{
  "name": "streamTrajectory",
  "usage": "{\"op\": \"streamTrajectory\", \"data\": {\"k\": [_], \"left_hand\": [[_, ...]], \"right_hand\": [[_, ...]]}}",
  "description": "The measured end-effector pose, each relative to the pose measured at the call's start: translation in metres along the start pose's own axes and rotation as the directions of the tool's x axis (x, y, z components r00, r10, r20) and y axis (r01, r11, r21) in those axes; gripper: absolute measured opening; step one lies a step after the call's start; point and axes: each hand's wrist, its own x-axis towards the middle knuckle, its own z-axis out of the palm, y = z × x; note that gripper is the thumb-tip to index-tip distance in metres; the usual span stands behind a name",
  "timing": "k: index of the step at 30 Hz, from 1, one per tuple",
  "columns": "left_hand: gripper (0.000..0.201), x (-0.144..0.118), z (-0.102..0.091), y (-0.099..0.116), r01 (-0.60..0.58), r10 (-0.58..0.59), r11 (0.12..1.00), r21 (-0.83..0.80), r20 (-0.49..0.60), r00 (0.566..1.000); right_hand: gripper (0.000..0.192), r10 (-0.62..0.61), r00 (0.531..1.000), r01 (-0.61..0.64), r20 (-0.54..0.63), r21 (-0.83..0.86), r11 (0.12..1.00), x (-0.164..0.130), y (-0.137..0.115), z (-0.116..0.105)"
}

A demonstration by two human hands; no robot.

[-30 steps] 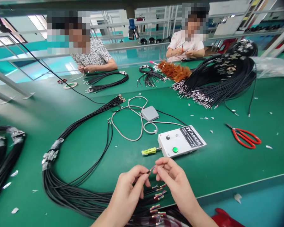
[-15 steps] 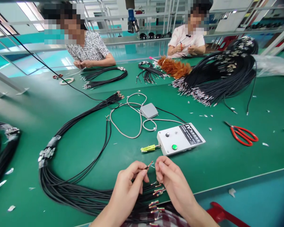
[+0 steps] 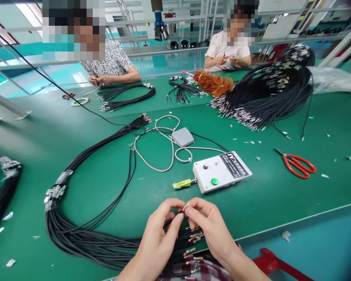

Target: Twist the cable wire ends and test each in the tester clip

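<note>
Between finger and thumb my left hand (image 3: 161, 230) pinches a black cable close to its stripped end. My right hand (image 3: 208, 226) has come up against it, its thumb and forefinger closed on the thin coloured wires (image 3: 185, 209) at that end; the fingertips hide most of them. Below both hands lies a bundle of black cables (image 3: 99, 244), with several bared, coloured wire ends (image 3: 194, 237) at the table's front edge. Just beyond the hands stands a white control box (image 3: 222, 171) with a green button and a yellow-green clip (image 3: 181, 184) on its shaft.
Red-handled scissors (image 3: 298, 165) lie to the right. A grey pedal (image 3: 183, 137) with a looped cord sits behind the box. A large heap of black cables (image 3: 269, 93) and an orange duster (image 3: 213, 83) are farther back. Two people work across the green table (image 3: 251, 210).
My right hand has moved left to the cable end and its fingers have closed on the wires, which stood free before. The left hand keeps its pinch. The view has shifted slightly.
</note>
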Motion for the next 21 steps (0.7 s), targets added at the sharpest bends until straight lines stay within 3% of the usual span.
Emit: {"op": "streamTrajectory", "data": {"k": [4,9,15,19,21], "left_hand": [[0.013,0.004,0.009,0.001,-0.077,0.068,0.990,-0.116,-0.078,0.995],[0.017,0.006,0.014,-0.007,0.012,-0.068,0.944,-0.329,-0.157,0.985],[0.021,0.001,0.006,-0.010,0.026,-0.034,0.997,-0.078,-0.110,0.993],[0.030,0.005,0.003,-0.008,0.169,-0.179,0.967,-0.190,-0.040,0.983],[0.035,0.008,0.003,-0.008,0.195,-0.210,0.950,-0.243,-0.038,0.977]], "right_hand": [[0.036,-0.006,1.000,0.006,-0.011,-0.027,1.000,-0.003,-0.001,0.000],[0.041,-0.018,1.000,0.017,-0.009,-0.132,0.991,-0.003,-0.002,0.001],[0.037,-0.050,0.998,0.057,0.036,-0.266,0.962,-0.004,-0.004,-0.001],[0.026,-0.108,0.991,0.134,0.084,-0.428,0.894,-0.004,-0.006,-0.012],[0.022,-0.215,0.971,0.236,0.105,-0.569,0.787,-0.004,-0.009,-0.017]]}}
